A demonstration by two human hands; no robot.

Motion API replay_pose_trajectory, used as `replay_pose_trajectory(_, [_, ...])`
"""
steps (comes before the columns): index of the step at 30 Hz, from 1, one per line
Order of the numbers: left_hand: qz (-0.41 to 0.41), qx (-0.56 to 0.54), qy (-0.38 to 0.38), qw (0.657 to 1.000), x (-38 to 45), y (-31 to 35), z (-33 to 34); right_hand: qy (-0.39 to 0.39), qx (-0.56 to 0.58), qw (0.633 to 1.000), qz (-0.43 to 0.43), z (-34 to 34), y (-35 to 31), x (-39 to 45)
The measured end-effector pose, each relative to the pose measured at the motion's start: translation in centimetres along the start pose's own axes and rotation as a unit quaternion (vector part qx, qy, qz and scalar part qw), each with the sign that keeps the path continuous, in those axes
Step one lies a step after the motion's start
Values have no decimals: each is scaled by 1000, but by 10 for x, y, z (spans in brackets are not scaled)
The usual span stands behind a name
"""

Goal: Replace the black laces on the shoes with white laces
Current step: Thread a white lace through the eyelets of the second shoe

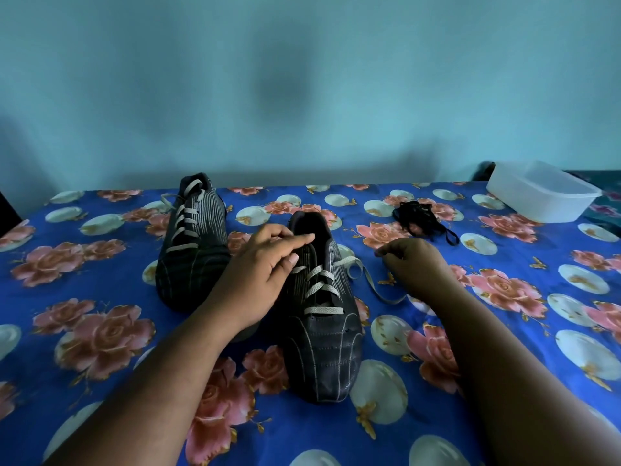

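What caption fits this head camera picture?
Two hands thread a white lace into the near shoe.

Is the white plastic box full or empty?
Empty, as far as it shows. The lidless white plastic box at the table's far right corner shows only its bare pale inside; the near wall hides part of its floor.
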State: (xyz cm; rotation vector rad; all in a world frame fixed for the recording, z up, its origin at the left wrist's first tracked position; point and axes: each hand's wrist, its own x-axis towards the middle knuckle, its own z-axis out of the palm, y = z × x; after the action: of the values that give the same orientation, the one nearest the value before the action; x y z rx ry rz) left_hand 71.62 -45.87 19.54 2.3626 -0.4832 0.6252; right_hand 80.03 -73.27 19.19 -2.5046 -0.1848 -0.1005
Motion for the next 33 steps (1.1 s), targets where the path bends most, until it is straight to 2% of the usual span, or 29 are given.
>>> replay_pose_trajectory(3, [-15, -26, 5, 1000, 0, 2, -3, -19, -95, 995, -18, 3, -1, -4])
replay_pose_trajectory(9, [-39, -46, -3, 998, 1, -2, -5, -8, -114, 993, -41, 7, -7, -6])
replay_pose_trajectory(14, [-42, -53, -19, 998, 0, 1, -10, 112, 12, 985, -129, 6, -19, -15])
replay_pose_trajectory(17, [-29, -57, -26, 998, 0, 7, -9, 136, 45, 963, -229, 5, -35, -22])
replay_pose_trajectory(22, [-2, -49, -31, 998, 2, 12, -5, 111, 81, 936, -324, 8, -58, -39])
replay_pose_trajectory(33, [-6, -63, -25, 998, 2, 6, -5, 17, 125, 953, -276, 17, -59, -37])
